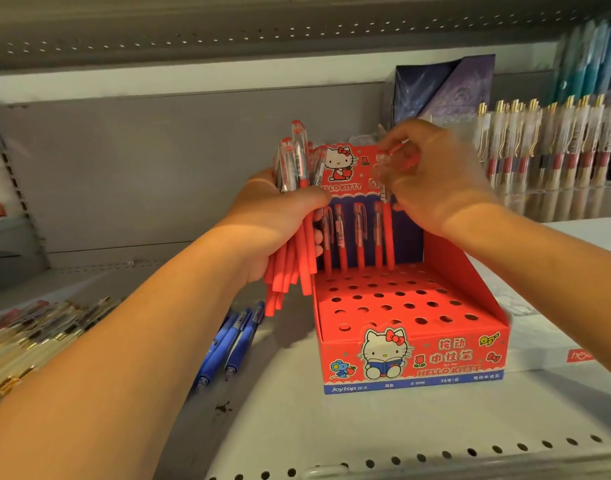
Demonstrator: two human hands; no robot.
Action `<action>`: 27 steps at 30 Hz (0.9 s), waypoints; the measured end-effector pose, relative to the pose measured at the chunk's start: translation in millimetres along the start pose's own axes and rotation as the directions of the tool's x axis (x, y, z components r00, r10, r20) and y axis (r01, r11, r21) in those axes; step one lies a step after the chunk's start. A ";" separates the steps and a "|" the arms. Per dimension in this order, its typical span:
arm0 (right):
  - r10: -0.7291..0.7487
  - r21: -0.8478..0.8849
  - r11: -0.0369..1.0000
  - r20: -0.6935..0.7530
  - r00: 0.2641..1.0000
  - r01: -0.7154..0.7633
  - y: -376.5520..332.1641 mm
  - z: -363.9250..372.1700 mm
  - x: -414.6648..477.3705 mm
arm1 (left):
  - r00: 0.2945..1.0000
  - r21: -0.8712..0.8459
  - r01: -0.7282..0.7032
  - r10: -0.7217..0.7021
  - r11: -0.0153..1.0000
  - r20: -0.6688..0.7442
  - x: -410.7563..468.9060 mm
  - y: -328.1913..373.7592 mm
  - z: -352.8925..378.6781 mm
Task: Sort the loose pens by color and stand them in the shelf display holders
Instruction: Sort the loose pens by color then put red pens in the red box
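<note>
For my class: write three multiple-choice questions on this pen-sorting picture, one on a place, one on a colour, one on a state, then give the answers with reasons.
1. Where do the blue pens lie?
A. On the shelf, left of the red box
B. Inside the box
C. In the right hand

2. What colour is the bundle of pens in the left hand?
A. Blue
B. Red
C. Gold

3. How full is the box?
A. Every hole filled
B. No pens
C. Back row only

Answers: 1 A, they lie flat beside the box. 2 B, red barrels. 3 C, the front holes are empty.
</note>
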State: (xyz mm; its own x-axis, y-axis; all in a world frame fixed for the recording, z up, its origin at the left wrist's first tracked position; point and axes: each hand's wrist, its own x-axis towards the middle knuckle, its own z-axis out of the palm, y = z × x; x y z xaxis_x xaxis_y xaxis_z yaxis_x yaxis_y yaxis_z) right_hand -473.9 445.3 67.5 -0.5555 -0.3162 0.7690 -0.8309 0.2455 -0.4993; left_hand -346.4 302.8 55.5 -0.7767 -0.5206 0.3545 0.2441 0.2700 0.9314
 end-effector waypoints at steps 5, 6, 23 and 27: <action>-0.105 -0.167 0.980 0.000 0.994 0.104 5.7 -1.4 1.0 | 1.000 0.013 -0.012 0.012 1.000 0.026 -0.4 -1.3 0.3; -0.113 -0.183 0.977 0.005 0.994 0.112 6.7 -0.8 0.8 | 0.999 0.017 -0.017 0.016 1.000 0.031 -0.4 -1.4 0.5; 0.133 -0.539 0.842 0.269 0.954 0.034 -2.7 -9.5 -1.5 | 0.988 0.014 -0.039 0.036 0.999 0.150 -1.5 -4.1 1.0; 0.119 -0.600 0.796 0.287 0.950 0.081 -4.2 -8.2 -5.8 | 0.986 0.005 -0.030 0.029 1.000 0.165 -2.1 -5.0 2.1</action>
State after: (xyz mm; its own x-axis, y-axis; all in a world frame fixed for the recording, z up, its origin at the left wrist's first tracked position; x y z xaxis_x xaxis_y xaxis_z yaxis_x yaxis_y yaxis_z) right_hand -466.9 453.6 68.4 -0.6360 -0.5346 0.5566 -0.6881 0.7193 -0.0953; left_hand -347.2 304.2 49.9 -0.8545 -0.3717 0.3630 0.2647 0.2898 0.9198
